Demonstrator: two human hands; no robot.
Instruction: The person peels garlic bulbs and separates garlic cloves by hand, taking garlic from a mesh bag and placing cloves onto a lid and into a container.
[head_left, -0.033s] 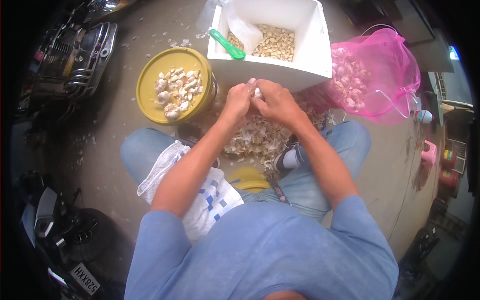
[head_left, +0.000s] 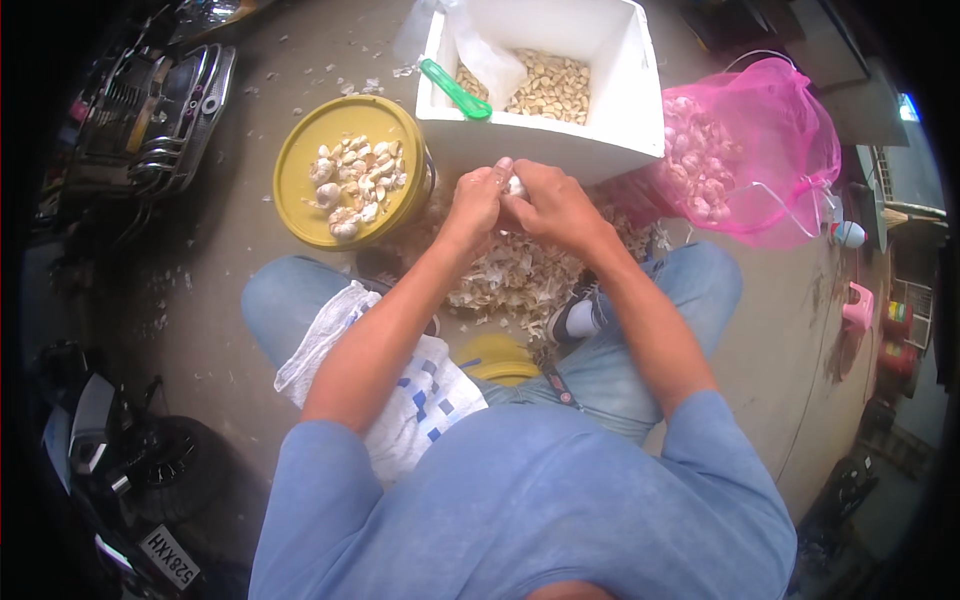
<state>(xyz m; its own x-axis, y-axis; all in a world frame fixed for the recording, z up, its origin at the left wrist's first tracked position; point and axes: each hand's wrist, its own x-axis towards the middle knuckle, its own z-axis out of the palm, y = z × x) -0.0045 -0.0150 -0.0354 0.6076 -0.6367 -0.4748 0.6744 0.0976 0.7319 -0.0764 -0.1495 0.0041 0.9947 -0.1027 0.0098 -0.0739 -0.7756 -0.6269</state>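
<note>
Between my two hands, just in front of the white foam box [head_left: 540,145], is a whitish garlic bulb [head_left: 516,187], mostly covered by fingers. My left hand [head_left: 473,204] closes on it from one side, my right hand [head_left: 556,207] from the other, thumbs close together. Below them a heap of papery garlic skins [head_left: 515,272] spreads over the floor between my feet. To the left, garlic cloves and a few bulbs [head_left: 362,178] lie on the yellow lid [head_left: 300,215] of a bucket. Loose cloves [head_left: 548,85] cover the bottom of the foam box.
A green-handled tool [head_left: 455,90] rests over the box rim beside a clear plastic bag [head_left: 487,55]. At right stands a pink mesh bag [head_left: 775,150] of garlic bulbs. A white towel [head_left: 430,385] drapes my left thigh. Motorcycle parts [head_left: 165,440] are at lower left; a pink stool [head_left: 857,307] is at far right.
</note>
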